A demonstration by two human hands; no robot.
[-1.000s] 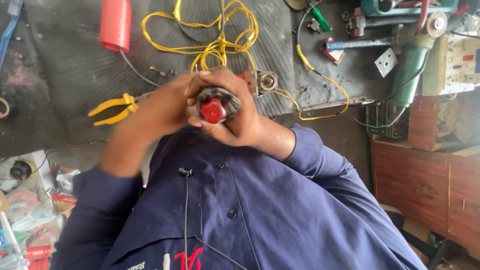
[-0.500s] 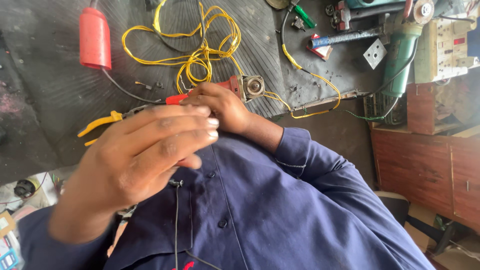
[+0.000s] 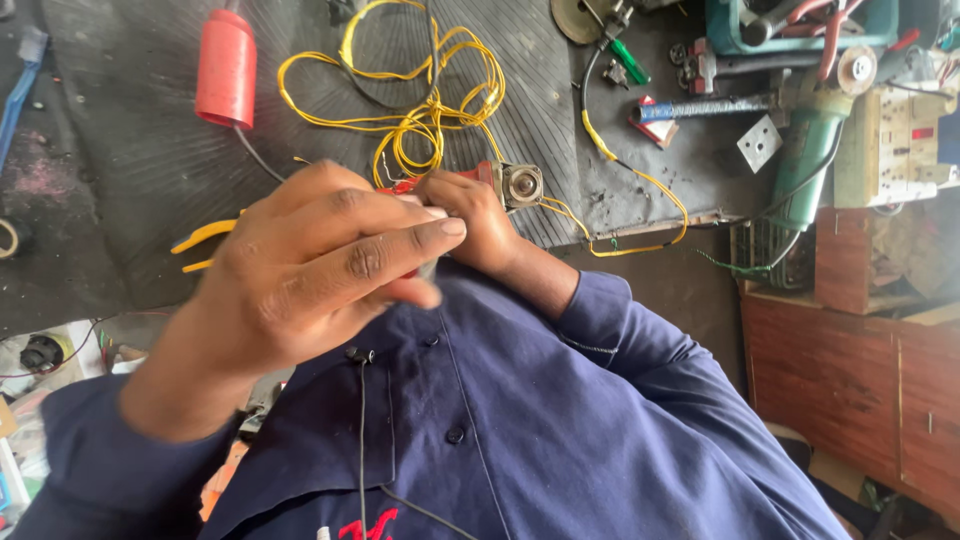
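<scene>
Since a second ago the red push-button switch [image 3: 505, 183] has sunk behind the hands, only its metal end showing. Right hand [image 3: 470, 222] grips it; left hand [image 3: 320, 265] (blurred, fingers extended) covers it, grip unclear. Yellow wire [image 3: 430, 110] at twelve o'clock lies loose, apparently unattached; pliers [image 3: 200, 240] at nine o'clock.

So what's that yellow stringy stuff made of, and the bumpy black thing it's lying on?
The yellow wire looks plastic-coated: smooth, slightly shiny, bending in loose loops. What is inside cannot be seen. The black mat looks like rubber: dull, dusty, with fine ribs across it. The red cylinder beside them seems plastic too, smooth and evenly coloured.
</scene>
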